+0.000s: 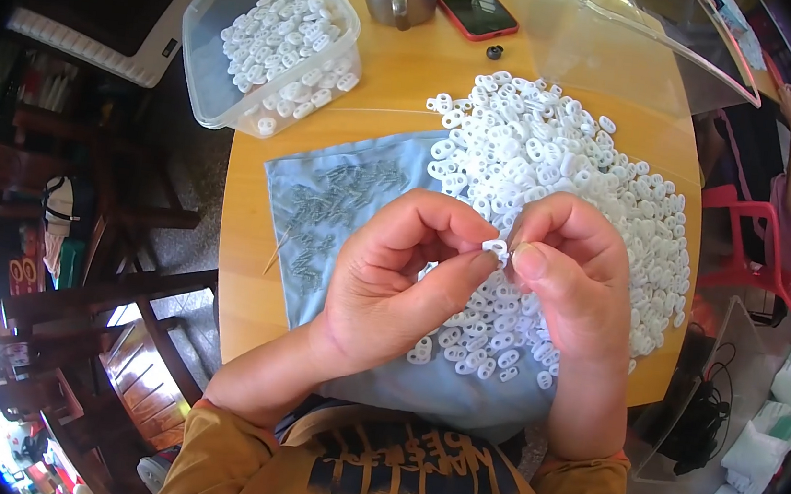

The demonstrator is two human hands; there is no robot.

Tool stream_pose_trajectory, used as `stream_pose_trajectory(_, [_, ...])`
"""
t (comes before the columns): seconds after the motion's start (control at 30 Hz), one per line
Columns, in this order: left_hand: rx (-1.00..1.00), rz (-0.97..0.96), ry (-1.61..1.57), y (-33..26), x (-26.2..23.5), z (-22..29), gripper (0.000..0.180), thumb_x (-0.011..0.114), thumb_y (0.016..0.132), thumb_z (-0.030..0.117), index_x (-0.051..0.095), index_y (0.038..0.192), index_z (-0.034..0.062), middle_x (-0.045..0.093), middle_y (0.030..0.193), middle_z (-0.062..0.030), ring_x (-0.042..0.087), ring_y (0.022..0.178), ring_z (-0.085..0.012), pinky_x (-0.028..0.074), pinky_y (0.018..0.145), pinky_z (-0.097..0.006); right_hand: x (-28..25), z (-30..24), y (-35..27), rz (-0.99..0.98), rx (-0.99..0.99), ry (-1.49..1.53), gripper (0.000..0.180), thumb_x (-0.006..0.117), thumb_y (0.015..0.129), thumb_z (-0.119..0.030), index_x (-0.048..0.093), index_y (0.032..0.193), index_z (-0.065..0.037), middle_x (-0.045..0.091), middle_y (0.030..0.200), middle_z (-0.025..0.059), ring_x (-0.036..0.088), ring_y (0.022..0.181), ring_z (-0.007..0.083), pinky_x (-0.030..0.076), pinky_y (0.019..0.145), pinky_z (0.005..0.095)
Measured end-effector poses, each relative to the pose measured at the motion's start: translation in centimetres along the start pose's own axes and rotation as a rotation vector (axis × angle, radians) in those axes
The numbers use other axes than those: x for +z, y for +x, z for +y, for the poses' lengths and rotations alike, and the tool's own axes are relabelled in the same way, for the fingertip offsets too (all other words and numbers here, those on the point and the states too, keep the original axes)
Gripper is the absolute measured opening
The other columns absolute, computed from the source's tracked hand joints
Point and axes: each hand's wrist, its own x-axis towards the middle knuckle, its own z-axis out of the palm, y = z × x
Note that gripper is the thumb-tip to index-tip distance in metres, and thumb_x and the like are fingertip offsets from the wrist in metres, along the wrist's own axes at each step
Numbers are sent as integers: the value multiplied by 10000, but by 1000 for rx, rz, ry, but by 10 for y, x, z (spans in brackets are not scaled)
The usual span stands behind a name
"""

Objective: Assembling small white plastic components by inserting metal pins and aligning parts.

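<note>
A white piece (494,247) is being pinched by the left hand (391,290); whether anything is being grasped by the right hand (577,281) cannot be told.

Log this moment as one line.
left grip: pinching white piece | right grip: pinched beside it, contents unclear | white pile: partly on blue cloth | tub: holding similar pieces

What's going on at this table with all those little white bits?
A person's left-hand grip pinches a white two-hole oval piece, with the right-hand grip close at its right side; whether that holds anything is hard to tell. A big pile of similar pieces lies beneath and beyond, partly on a blue cloth. Small thin grey pieces lie on the cloth's left, and a translucent tub holds more white ones.
</note>
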Motion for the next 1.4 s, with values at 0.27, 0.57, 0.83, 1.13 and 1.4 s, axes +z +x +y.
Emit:
stream_pose_trajectory(0.27, [4, 15, 19, -1, 1, 0, 204, 558, 802, -77, 526, 981, 16, 533, 875, -11, 512, 803, -50, 431, 711, -187, 0, 1, -3, 23, -327, -476, 71, 600, 782, -24, 548, 820, 5, 549, 738, 7, 465, 640, 56, 379, 578, 185])
stream_pose_trajectory(0.57, [235, 130, 360, -3, 4, -6, 137, 581, 780, -74, 562, 897, -6, 557, 813, -50, 539, 717, -83, 448, 621, -198, 7, 5, -2, 74, -253, -478, 64, 595, 800, -31, 551, 820, 10, 552, 728, 23, 471, 646, 61, 388, 585, 194])
stream_pose_trajectory(0.83, [133, 88, 154, 1, 0, -8, 148, 567, 804, -66, 548, 937, -4, 523, 811, -26, 521, 687, -58, 446, 605, -184, 3, 6, 1, 29, -193, -279, 70, 574, 834, -30, 557, 880, 20, 564, 814, 28, 496, 730, 64, 404, 654, 188])
stream_pose_trajectory(1.13, [139, 103, 225, 1, 3, -7, 132, 565, 798, -77, 563, 910, -7, 547, 834, -45, 526, 651, -69, 447, 583, -200, 2, 4, 1, 56, -292, -545, 43, 580, 819, -24, 575, 820, 18, 566, 734, 39, 496, 662, 69, 392, 588, 197])
stream_pose_trajectory(1.4, [198, 101, 340, 3, -1, -11, 122, 566, 799, -76, 574, 903, -13, 569, 832, -56, 540, 622, -77, 455, 551, -198, 4, 6, 1, 82, -197, -488, 60, 583, 828, -38, 581, 842, 21, 577, 744, 32, 500, 674, 58, 397, 592, 190])
